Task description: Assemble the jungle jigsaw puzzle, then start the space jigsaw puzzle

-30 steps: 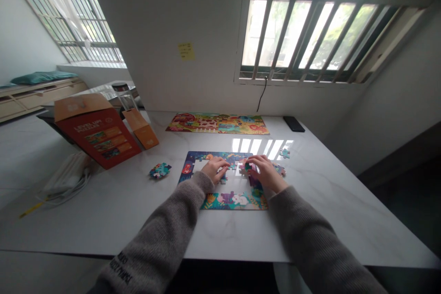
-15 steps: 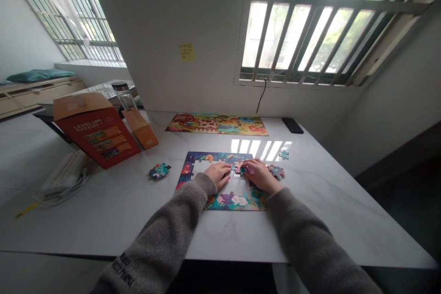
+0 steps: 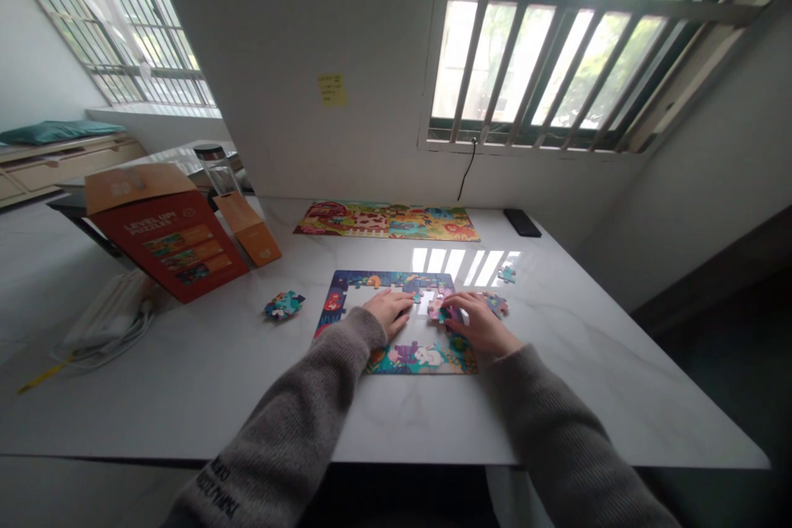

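Note:
A partly filled jigsaw puzzle (image 3: 337,322) lies in front of me, its dark blue and green border pieces framing a pale middle. My left hand (image 3: 389,312) rests flat on it with the fingers stretched out, their tips beside a small teal puzzle piece (image 3: 417,297). At the right side of the frame, my right hand (image 3: 479,320) has thumb and fingers closed on a pink and teal puzzle piece (image 3: 438,315). Part of that piece is hidden by the fingers. A pile of loose pieces (image 3: 497,304) lies just beyond the right hand.
More loose pieces (image 3: 284,305) are heaped left of the puzzle, and a single piece (image 3: 507,274) lies at the right. Behind are a finished long puzzle (image 3: 387,221) and a black phone (image 3: 522,223). A red puzzle box (image 3: 167,235), small orange box (image 3: 248,229) and power strip (image 3: 105,318) stand left.
My right hand has shifted slightly right and toward me with the puzzle piece, which is now apart from the small teal piece. My left hand stays in place; the view has shifted a little.

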{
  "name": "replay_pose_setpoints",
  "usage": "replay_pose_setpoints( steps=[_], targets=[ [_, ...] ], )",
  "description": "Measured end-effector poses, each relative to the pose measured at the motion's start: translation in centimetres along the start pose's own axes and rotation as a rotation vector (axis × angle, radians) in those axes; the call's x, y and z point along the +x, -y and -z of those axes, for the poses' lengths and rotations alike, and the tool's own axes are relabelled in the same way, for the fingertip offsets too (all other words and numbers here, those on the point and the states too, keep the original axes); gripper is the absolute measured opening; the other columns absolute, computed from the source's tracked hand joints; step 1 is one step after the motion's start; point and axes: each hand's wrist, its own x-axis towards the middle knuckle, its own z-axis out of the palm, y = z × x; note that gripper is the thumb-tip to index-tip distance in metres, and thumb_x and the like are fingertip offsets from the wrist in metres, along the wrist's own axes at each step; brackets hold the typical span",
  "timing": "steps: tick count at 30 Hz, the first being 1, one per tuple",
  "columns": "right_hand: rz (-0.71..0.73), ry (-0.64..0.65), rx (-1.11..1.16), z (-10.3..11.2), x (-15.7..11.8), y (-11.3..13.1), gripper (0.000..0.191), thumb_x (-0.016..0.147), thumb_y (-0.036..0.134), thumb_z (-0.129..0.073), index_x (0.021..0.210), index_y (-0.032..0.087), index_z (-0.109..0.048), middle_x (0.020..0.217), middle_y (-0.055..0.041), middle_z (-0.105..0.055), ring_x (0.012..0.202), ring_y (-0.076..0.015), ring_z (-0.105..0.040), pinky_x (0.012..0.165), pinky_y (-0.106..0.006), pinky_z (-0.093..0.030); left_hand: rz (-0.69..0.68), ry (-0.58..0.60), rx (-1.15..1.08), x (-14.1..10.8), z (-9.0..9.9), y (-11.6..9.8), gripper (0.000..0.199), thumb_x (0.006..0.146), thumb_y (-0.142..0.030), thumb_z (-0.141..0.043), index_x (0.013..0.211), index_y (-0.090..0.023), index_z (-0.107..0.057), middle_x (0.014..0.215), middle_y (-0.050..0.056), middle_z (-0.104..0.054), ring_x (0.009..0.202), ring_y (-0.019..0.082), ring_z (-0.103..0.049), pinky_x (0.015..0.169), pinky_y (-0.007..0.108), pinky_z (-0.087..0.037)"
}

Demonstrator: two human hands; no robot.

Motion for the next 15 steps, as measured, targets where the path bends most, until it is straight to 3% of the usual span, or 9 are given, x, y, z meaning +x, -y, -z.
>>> replay_pose_setpoints(
  steps=[7,15],
  targets=[
    [0.013,0.025,0.022,-1.1,0.2,1.0,0.024,0.087,0.024,-0.070,0.110,0.024,-0.068,0.118,-0.0072,-0.069,0.112,-0.0268,-0.059,0.098,-0.045,-0.046,0.036,-0.022,0.014,-0.2,-0.2,-0.4,0.036,0.090,-0.025,-0.058,0.125,-0.020,-0.063,0.141,0.010,-0.059,0.131,0.027,-0.054,0.119,0.052,-0.028],
    [-0.114,-0.105,-0.011,0.9,0.0,-0.3,0.021,0.093,0.021,-0.053,0.103,0.023,-0.071,0.103,-0.0076,-0.070,0.100,-0.0259,-0.061,0.091,-0.044,-0.048,0.031,-0.059,0.028,-0.2,-0.9,0.0,0.033,0.087,-0.026,-0.062,0.120,-0.021,-0.065,0.141,0.010,-0.060,0.129,0.027,-0.055,0.118,0.049,-0.031]
  ],
)
